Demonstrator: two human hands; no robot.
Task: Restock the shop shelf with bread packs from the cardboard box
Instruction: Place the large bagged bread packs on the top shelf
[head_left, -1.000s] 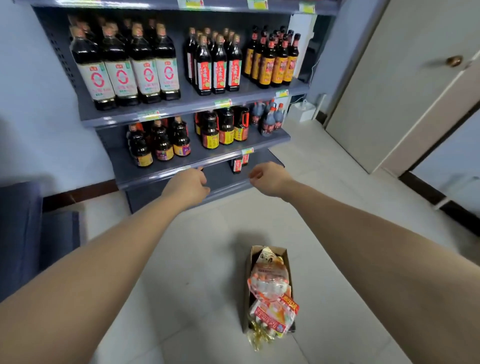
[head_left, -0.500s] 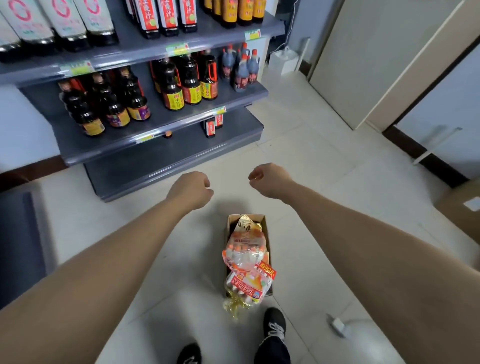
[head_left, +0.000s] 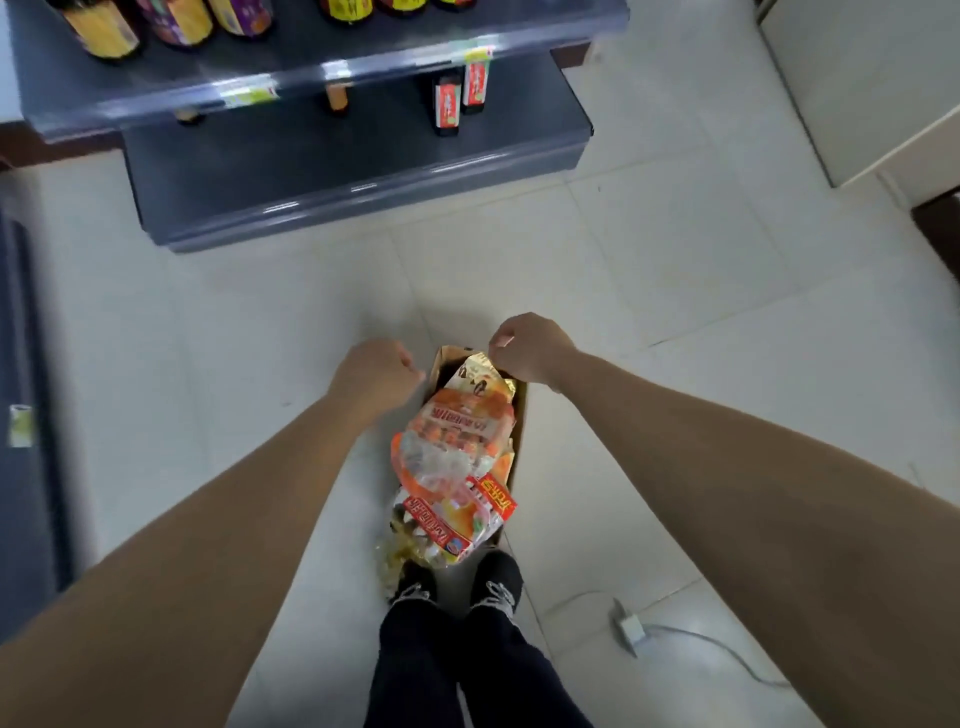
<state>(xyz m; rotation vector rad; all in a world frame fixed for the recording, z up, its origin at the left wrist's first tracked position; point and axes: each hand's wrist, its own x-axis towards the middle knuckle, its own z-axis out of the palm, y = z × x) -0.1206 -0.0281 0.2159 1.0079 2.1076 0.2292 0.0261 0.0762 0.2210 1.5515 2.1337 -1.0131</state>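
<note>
The narrow brown cardboard box (head_left: 521, 415) of orange plastic bread packs (head_left: 452, 436) lies on the tiled floor (head_left: 623, 260), long axis pointing at the grey shelf (head_left: 337, 156), its far end between the clenched, empty left hand (head_left: 374, 376) and the nearer right hand (head_left: 530, 348).

**Print in view, none of it legible**

Centre frame, the upper bread pack (head_left: 454, 436) carries an orange band of characters, too blurred to read. The lower bread pack (head_left: 441, 530) bears a red banner and a red tag (head_left: 497, 501) with yellow characters, equally unreadable. Upper centre, the red-labelled bottles (head_left: 448, 106) and the price tags (head_left: 249, 96) on the shelf (head_left: 171, 85) edge show only smeared print.
</note>
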